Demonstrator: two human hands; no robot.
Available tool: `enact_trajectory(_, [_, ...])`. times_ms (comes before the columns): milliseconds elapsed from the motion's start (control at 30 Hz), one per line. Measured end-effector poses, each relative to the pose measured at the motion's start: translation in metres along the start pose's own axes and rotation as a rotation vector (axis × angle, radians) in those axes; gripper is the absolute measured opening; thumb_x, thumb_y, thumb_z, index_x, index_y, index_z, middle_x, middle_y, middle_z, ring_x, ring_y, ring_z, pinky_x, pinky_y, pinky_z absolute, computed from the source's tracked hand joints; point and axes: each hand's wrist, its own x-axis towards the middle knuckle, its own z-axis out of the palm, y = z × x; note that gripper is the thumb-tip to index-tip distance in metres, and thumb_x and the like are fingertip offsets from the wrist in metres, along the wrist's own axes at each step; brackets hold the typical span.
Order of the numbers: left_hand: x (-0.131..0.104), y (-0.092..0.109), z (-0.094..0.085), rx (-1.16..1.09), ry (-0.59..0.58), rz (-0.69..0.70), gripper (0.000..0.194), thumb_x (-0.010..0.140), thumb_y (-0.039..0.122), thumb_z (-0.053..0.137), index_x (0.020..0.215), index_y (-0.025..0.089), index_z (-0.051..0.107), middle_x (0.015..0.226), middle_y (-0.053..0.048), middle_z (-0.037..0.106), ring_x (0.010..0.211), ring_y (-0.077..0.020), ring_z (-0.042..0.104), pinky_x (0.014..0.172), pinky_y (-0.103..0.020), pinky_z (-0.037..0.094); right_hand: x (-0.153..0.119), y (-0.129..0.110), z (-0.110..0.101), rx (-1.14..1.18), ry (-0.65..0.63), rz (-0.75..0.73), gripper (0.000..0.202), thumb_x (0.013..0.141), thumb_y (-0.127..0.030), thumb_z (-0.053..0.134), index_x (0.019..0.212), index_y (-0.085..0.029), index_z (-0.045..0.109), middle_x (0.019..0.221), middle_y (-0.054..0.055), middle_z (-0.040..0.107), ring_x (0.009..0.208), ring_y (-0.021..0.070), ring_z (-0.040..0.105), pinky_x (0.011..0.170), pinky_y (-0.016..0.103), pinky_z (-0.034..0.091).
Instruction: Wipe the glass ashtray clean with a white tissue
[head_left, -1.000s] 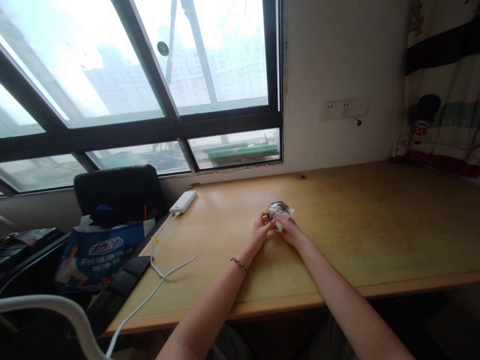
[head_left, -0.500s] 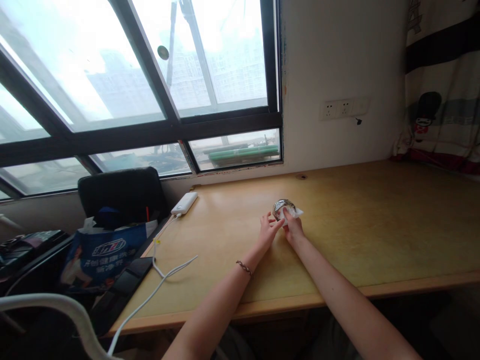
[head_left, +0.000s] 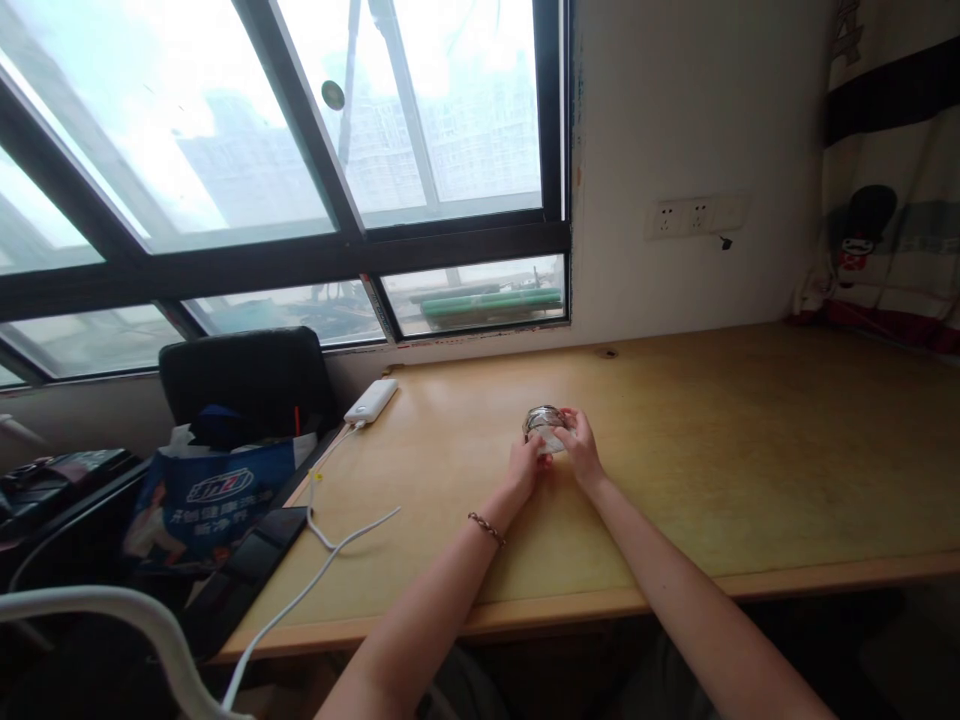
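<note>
- The left hand (head_left: 525,466) is curling partly closed round the near left of the shiny ball (head_left: 544,414); uneven thumb pressure could be denting it.
- The right hand (head_left: 584,452) is cupping its right side, half closed; a loosening grip could be letting it roll.
- The pale sheet (head_left: 553,439) is lying between ball and thumbs, perhaps risking slips or tears.
- The ball is sitting over the table (head_left: 720,440); whether it is touching, I cannot tell.
</note>
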Motion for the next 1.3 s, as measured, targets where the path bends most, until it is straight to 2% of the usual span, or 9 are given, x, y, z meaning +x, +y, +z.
enact_trajectory(100, [0.004, 0.005, -0.008, 0.153, 0.044, 0.043, 0.009, 0.062, 0.022, 0.050, 0.061, 0.014, 0.047, 0.043, 0.004, 0.045, 0.033, -0.0054, 0.038, 0.034, -0.017, 0.028, 0.004, -0.001, -0.003, -0.040, -0.010, 0.037, 0.029, 0.056, -0.027, 0.061, 0.083, -0.017, 0.055, 0.075, 0.001, 0.063, 0.070, 0.0156, 0.057, 0.061, 0.024, 0.045])
enact_trajectory(333, [0.002, 0.020, -0.013, 0.393, 0.206, 0.273, 0.011, 0.062, 0.023, 0.054, 0.064, 0.016, 0.046, 0.045, 0.005, 0.049, 0.041, -0.0082, 0.045, 0.041, -0.018, 0.034, 0.012, 0.004, -0.010, 0.040, 0.260, 0.246, 0.026, 0.051, -0.032, 0.067, 0.066, -0.015, 0.054, 0.060, 0.001, 0.063, 0.059, 0.0152, 0.060, 0.049, 0.022, 0.046])
enact_trajectory(533, [-0.002, 0.034, -0.024, 0.584, 0.508, 0.514, 0.009, 0.062, 0.018, 0.053, 0.071, 0.017, 0.051, 0.063, 0.002, 0.054, 0.057, -0.0108, 0.050, 0.055, -0.020, 0.036, 0.008, -0.001, -0.014, 0.285, 0.204, 0.417, 0.028, 0.056, -0.033, 0.065, 0.074, -0.016, 0.053, 0.065, 0.004, 0.066, 0.061, 0.0193, 0.063, 0.047, 0.026, 0.050])
enact_trajectory(633, [-0.008, 0.036, -0.020, 0.693, 0.415, 0.580, 0.011, 0.066, 0.019, 0.052, 0.077, 0.018, 0.053, 0.066, 0.001, 0.055, 0.060, -0.0118, 0.050, 0.057, -0.021, 0.037, 0.006, -0.002, -0.012, 0.313, 0.166, 0.437, 0.029, 0.056, -0.033, 0.066, 0.074, -0.016, 0.052, 0.066, 0.005, 0.066, 0.059, 0.0202, 0.063, 0.046, 0.027, 0.051])
enact_trajectory(733, [-0.016, 0.033, -0.009, 0.763, 0.202, 0.652, 0.018, 0.069, 0.019, 0.052, 0.086, 0.020, 0.054, 0.073, -0.001, 0.058, 0.062, -0.0122, 0.051, 0.059, -0.021, 0.038, 0.005, -0.001, -0.010, 0.297, 0.155, 0.435, 0.030, 0.055, -0.035, 0.067, 0.072, -0.016, 0.051, 0.064, 0.004, 0.066, 0.057, 0.0187, 0.063, 0.045, 0.026, 0.050])
enact_trajectory(833, [-0.021, 0.031, -0.003, 0.873, 0.036, 0.718, 0.013, 0.070, 0.019, 0.053, 0.082, 0.020, 0.058, 0.075, -0.003, 0.059, 0.067, -0.0137, 0.052, 0.064, -0.022, 0.038, 0.005, 0.001, -0.010, 0.247, 0.202, 0.399, 0.032, 0.053, -0.037, 0.069, 0.069, -0.017, 0.050, 0.060, 0.002, 0.064, 0.052, 0.0165, 0.061, 0.043, 0.024, 0.049])
enact_trajectory(967, [-0.025, 0.031, -0.003, 0.987, 0.050, 0.706, 0.015, 0.075, 0.026, 0.049, 0.070, 0.020, 0.062, 0.067, -0.006, 0.059, 0.068, -0.0162, 0.052, 0.066, -0.024, 0.036, 0.003, -0.001, -0.007, 0.204, 0.199, 0.361, 0.035, 0.051, -0.036, 0.071, 0.068, -0.017, 0.048, 0.057, 0.000, 0.062, 0.049, 0.0145, 0.059, 0.042, 0.023, 0.048])
enact_trajectory(1133, [-0.026, 0.030, -0.001, 0.915, 0.093, 0.592, 0.018, 0.075, 0.032, 0.048, 0.070, 0.021, 0.062, 0.068, -0.004, 0.060, 0.059, -0.0141, 0.050, 0.059, -0.022, 0.033, -0.002, -0.005, -0.001, 0.162, 0.120, 0.312, 0.036, 0.050, -0.037, 0.071, 0.067, -0.017, 0.047, 0.055, -0.002, 0.059, 0.047, 0.0118, 0.056, 0.044, 0.022, 0.047])
enact_trajectory(1300, [-0.022, 0.031, 0.001, 0.942, -0.090, 0.594, 0.019, 0.074, 0.030, 0.049, 0.062, 0.020, 0.060, 0.055, -0.001, 0.054, 0.052, -0.0118, 0.045, 0.053, -0.020, 0.030, 0.001, -0.001, -0.005, 0.148, 0.156, 0.281, 0.036, 0.052, -0.041, 0.069, 0.067, -0.018, 0.047, 0.054, -0.004, 0.057, 0.046, 0.0101, 0.053, 0.044, 0.021, 0.045])
